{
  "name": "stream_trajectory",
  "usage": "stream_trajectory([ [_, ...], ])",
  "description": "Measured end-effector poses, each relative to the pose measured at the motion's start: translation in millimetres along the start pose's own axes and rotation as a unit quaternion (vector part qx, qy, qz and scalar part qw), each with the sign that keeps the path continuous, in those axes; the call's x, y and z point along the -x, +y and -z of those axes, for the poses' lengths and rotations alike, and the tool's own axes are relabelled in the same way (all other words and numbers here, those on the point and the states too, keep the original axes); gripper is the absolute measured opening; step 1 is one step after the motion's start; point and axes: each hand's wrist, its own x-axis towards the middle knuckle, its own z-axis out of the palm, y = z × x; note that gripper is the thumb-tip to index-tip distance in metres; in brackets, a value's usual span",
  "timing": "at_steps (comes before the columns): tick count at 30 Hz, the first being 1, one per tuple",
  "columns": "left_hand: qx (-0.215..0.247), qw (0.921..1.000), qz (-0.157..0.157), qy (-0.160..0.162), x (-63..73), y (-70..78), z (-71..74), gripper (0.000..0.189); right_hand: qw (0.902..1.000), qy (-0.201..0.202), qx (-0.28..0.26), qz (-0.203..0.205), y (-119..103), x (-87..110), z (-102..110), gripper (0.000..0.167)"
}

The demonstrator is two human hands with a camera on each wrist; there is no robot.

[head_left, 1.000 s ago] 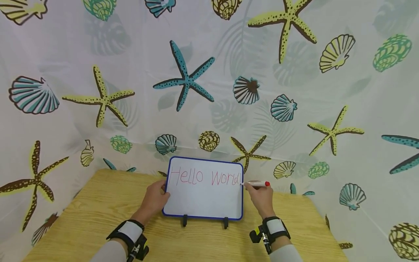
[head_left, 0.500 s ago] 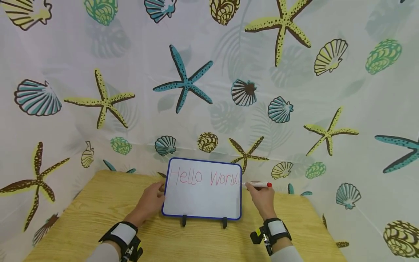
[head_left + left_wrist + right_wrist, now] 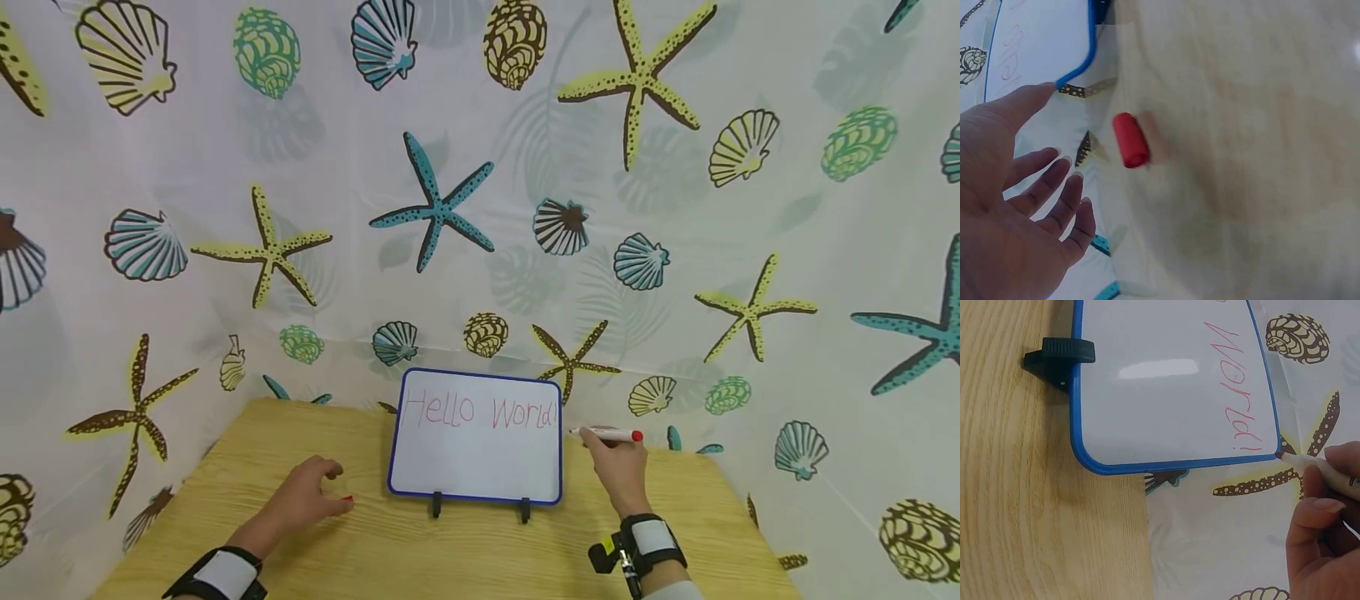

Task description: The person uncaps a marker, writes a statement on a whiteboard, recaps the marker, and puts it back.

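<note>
A small whiteboard with a blue frame stands upright on the table, bearing "Hello World!" in red. My right hand pinches a white marker with a red end, just off the board's right edge. In the right wrist view the uncapped red tip of the marker overlaps the frame's corner beside the exclamation mark. My left hand is off the board to its left, fingers parted and holding nothing. By its thumb a red marker cap lies on the wood.
Black clip feet hold up the board's lower edge. The light wooden table ends at a hanging cloth printed with starfish and shells, close behind the board. Both wrists wear black straps with cameras.
My left hand has let go of the board's left edge and moved left and toward me, near the red cap. My right hand has drawn the marker slightly away from the board.
</note>
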Motion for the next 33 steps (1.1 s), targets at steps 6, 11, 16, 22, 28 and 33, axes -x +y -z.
stream_trajectory([
  [6,-0.015,0.9997,0.015,0.006,-0.8,-8.8,-11.6,0.048,1.0,0.005,-0.005,-0.003,5,5.7,7,0.031],
  [11,-0.035,0.9988,0.033,0.0,-1.9,-11.1,-17.9,0.028,0.9998,0.011,-0.013,-0.006,8,8.8,10,0.027],
  [16,-0.055,0.9981,0.028,-0.005,-1.6,-13.6,-20.7,0.013,0.9994,0.017,-0.026,-0.013,9,10.0,13,0.025],
  [22,-0.013,0.9996,0.023,-0.003,-4.2,-9.2,-18.8,0.008,0.9925,-0.005,-0.114,-0.043,11,10.9,16,0.027],
  [28,0.096,0.9953,0.003,0.014,-8.1,27.0,-18.4,0.01,0.9664,-0.051,-0.237,-0.085,11,15.9,12,0.027],
  [33,0.176,0.9824,-0.059,-0.023,-10.3,69.4,-29.9,0.02,0.945,-0.09,-0.292,-0.117,1,31.0,0,0.02],
])
